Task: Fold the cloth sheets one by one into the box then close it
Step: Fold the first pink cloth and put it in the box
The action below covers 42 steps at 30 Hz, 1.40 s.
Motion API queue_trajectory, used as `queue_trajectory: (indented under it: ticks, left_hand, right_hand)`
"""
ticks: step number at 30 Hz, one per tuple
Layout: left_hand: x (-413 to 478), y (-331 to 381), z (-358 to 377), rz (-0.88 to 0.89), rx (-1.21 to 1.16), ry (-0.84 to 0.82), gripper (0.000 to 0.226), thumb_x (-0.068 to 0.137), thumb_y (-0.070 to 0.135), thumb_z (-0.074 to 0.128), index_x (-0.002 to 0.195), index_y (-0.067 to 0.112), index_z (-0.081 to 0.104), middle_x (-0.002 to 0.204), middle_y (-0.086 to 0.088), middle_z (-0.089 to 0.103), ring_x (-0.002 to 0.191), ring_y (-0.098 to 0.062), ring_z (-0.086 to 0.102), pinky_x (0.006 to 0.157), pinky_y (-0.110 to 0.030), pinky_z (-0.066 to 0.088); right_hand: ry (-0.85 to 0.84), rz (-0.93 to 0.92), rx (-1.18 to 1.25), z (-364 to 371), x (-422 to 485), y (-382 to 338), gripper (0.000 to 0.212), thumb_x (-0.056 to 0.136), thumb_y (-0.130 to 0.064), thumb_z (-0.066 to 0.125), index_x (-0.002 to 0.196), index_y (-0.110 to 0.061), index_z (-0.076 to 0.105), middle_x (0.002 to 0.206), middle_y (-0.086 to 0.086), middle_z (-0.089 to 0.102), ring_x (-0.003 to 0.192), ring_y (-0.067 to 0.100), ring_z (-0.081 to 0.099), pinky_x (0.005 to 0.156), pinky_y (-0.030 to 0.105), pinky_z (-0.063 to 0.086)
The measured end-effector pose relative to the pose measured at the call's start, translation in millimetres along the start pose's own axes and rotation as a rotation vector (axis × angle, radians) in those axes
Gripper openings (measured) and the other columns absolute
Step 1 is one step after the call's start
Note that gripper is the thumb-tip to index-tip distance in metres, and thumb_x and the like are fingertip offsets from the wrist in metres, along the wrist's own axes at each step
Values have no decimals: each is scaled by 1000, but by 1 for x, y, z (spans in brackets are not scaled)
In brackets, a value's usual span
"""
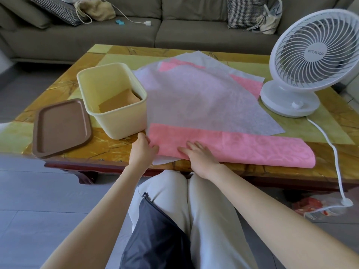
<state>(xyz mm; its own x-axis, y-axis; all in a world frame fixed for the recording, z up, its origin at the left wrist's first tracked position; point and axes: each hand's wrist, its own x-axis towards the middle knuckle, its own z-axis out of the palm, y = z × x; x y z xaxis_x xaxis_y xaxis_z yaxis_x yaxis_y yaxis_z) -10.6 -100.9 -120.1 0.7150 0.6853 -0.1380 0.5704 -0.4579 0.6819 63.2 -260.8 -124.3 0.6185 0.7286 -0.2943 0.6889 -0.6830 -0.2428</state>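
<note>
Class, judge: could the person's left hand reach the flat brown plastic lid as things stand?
Probably yes. The flat brown plastic lid lies on the table left of the left hand, nothing between, though that hand pinches the pink cloth sheet.

Olive sofa [174, 33] (houndstooth cushions [240, 12]), tiled floor [48, 191]
</note>
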Motion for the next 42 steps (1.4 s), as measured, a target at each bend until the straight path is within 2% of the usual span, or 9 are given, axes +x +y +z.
queue_trajectory:
  ticks: [4,9,13,16,20,27,32,36,42]
  left_hand:
    - [-14,20,-1,221,-128,154,20,88,3,55,93,9,36,86,-6,48,75,-23,46,64,-27,33]
    - [-32,59,10,462,-244,187,18,87,0,55,93,9,41,86,1,50,77,-18,47,63,-22,34]
    - [-48,85,30,576,-296,111,17,86,1,59,93,7,45,86,5,54,80,-17,54,64,-18,39]
    - [-57,95,46,614,-275,-36,18,85,1,57,97,8,45,91,6,55,90,-22,59,72,-25,44]
    - [-67,99,64,620,-254,-237,15,86,13,55,98,14,45,101,7,59,97,-12,56,74,-18,40]
    - [-40,83,82,578,88,-233,35,93,15,48,128,10,45,129,-6,51,119,-25,46,98,-33,37]
    - [-27,76,88,543,182,-276,38,95,20,43,133,14,43,139,-2,45,130,-23,36,105,-34,31]
    - [-24,80,91,553,239,-345,42,94,24,47,135,16,41,144,0,37,131,-24,33,105,-36,32]
    - [-24,88,98,395,116,-335,54,92,21,50,141,9,28,140,-15,30,123,-34,40,100,-39,37]
  right_hand:
    - [36,3,116,2,5,4,60,93,6,33,146,-23,31,154,3,27,142,27,23,114,45,24]
    - [368,6,730,-21,-3,-3,31,102,-18,33,124,-13,54,122,8,64,111,22,61,99,36,47]
    - [457,126,1019,-51,-18,9,45,98,-42,35,93,-10,66,88,10,72,86,23,69,83,42,57]
    - [392,246,1009,-60,-33,31,45,94,-47,46,94,-8,68,76,5,74,81,16,71,78,32,58]
    - [372,442,944,-53,-42,60,28,87,-26,58,89,0,67,85,14,71,84,26,69,81,43,57]
    - [355,555,760,-37,-42,90,26,91,-11,44,65,-14,51,68,3,50,73,23,50,51,24,34]
    - [282,678,749,-32,-37,106,17,92,-2,35,86,-3,50,76,5,46,73,23,45,48,24,30]
    - [256,792,798,-33,-33,112,49,97,-4,36,143,5,19,134,20,45,112,31,49,78,32,43]
    - [320,819,743,-26,-36,111,60,99,1,28,147,2,-7,147,19,34,127,33,46,103,38,41]
